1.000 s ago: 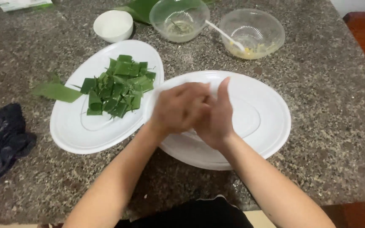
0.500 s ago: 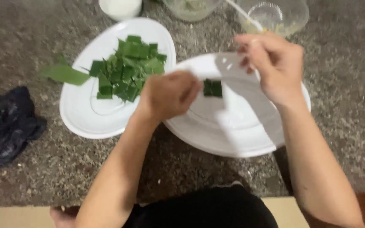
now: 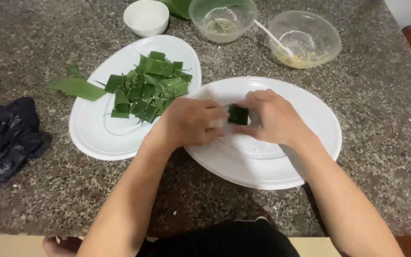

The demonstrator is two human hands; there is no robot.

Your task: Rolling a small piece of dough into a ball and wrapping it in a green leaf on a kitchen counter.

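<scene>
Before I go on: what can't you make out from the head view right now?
- Underside of the folded leaf piece: hidden by the fingers of the left hand and right hand.
- Green leaf at the top: cut off by the frame edge.
- Residue in the clear bowl: too small to identify.

The leaf packet (image 3: 238, 114) is dark glossy green. It sits against the plain white plate (image 3: 310, 157). At nine o'clock from that, a second white plate (image 3: 91, 138) carries a heap of bright green leaf pieces (image 3: 148, 90), and one paler green strip (image 3: 77, 88) overhangs its rim. The counter (image 3: 381, 119) is speckled grey-brown stone with light flecks. At twelve o'clock a small white bowl (image 3: 146, 18) stands beside two clear bowls (image 3: 305, 38), the right one smeared pale yellow. A crumpled cloth (image 3: 3, 138) at nine o'clock is dark navy, nearly black.
</scene>
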